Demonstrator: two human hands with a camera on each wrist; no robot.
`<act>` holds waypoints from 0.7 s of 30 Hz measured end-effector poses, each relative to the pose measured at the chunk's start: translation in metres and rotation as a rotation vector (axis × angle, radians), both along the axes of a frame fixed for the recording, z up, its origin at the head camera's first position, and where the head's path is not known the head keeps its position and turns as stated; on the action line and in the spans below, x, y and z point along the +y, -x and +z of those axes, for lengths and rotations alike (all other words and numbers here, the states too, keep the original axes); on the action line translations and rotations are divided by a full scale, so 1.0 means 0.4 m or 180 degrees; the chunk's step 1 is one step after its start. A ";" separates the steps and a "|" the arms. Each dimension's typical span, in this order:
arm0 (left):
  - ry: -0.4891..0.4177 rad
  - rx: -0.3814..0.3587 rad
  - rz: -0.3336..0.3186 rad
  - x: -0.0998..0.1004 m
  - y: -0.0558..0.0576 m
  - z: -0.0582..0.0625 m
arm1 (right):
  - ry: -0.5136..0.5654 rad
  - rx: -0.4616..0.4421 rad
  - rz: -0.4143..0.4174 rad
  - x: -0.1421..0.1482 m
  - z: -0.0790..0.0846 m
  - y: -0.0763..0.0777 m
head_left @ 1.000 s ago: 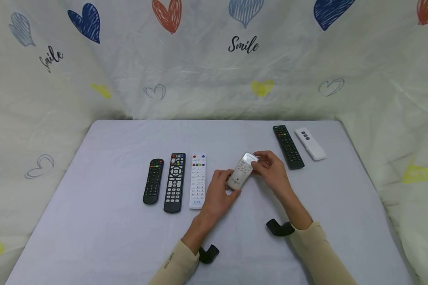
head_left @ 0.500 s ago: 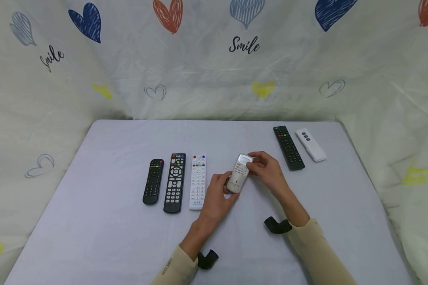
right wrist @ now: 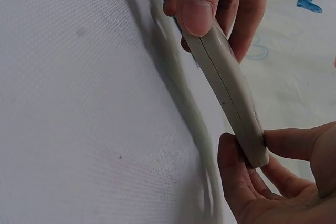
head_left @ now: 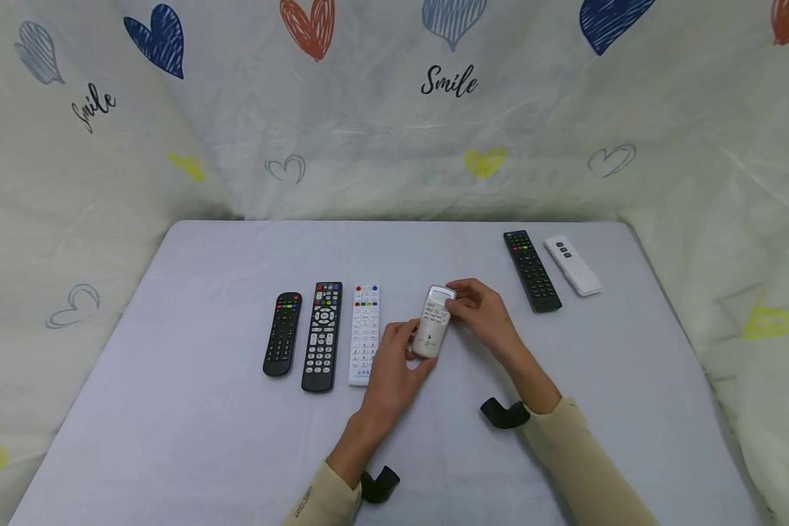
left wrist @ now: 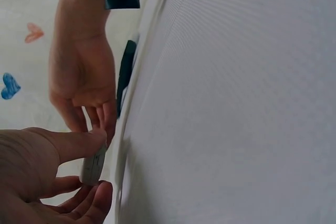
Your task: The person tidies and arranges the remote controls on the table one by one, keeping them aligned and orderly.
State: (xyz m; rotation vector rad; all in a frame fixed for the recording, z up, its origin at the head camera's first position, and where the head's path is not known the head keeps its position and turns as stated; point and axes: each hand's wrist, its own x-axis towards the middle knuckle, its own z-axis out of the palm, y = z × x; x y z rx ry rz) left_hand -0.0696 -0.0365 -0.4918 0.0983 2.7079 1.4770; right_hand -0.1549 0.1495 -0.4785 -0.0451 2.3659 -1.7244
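Note:
A light grey air-conditioner style remote control [head_left: 431, 326] with a small display at its far end is held between both hands over the middle of the table. My left hand [head_left: 394, 372] grips its near end, thumb on one side and fingers on the other. At the display end, my right hand [head_left: 489, 318] pinches it with the thumb on the near side. The right wrist view shows the remote's edge [right wrist: 231, 95] with its long seam, raised above the white cloth. Close to the left of my left hand lies a white remote [head_left: 365, 329], its lower right edge partly covered by that hand.
Left of the white remote lie a long black remote [head_left: 322, 340] and a shorter black remote [head_left: 282, 334], roughly parallel. At the back right, another black remote [head_left: 532, 270] and a white three-button remote [head_left: 573, 265] lie slanted. A heart-print cloth [head_left: 381, 146] hangs behind the table.
Both hands have shifted left with the grey remote, toward the row of remotes. It has also turned from a strong slant to nearly straight. The other remotes have stayed in place.

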 end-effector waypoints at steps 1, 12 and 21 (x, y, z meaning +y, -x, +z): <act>0.0004 0.0001 0.0003 -0.001 -0.001 0.001 | -0.0029 0.0006 0.0000 -0.002 0.000 0.000; 0.0047 0.0059 0.0077 -0.008 -0.015 0.003 | -0.0223 0.0038 0.0009 -0.026 0.001 0.002; 0.0217 0.0215 0.0192 -0.007 -0.022 0.007 | -0.0304 0.0120 0.0050 -0.048 -0.003 0.011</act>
